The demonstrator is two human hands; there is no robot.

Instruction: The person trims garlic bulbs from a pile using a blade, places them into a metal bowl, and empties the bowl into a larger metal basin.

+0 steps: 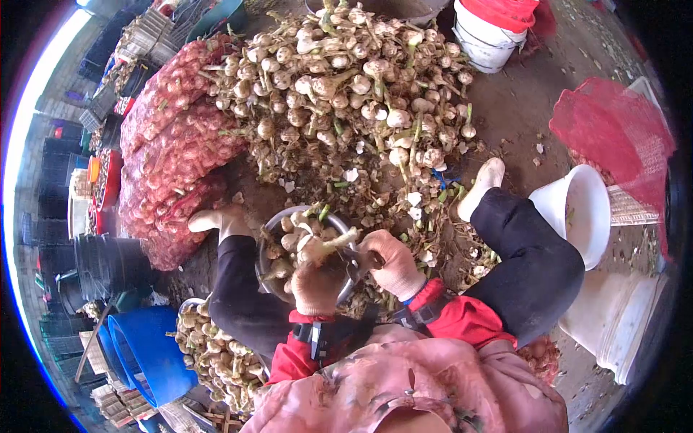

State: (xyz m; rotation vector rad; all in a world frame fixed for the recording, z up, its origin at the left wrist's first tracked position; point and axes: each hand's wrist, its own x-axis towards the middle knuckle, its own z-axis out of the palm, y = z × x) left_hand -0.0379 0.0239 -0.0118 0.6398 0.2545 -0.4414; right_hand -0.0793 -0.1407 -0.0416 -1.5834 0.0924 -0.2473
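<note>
My left hand point(315, 289), in a pale glove, is closed round a garlic bulb point(312, 250) over a metal bowl point(270, 283). The bulb's thick stalk points right, toward my other hand. Several more bulbs lie in the bowl between my knees. At the bowl's right edge my right hand point(393, 264), also gloved, is closed on a dark cutting tool point(367, 260), whose shape is mostly hidden. The tool is close to the stalk; I cannot tell whether they touch.
A large garlic heap point(339, 94) lies ahead, beside red mesh sacks point(173, 144). White buckets point(577, 213) and red netting point(613, 130) are at the right. A blue barrel point(148, 353) and a garlic-filled container point(216, 353) stand at the lower left.
</note>
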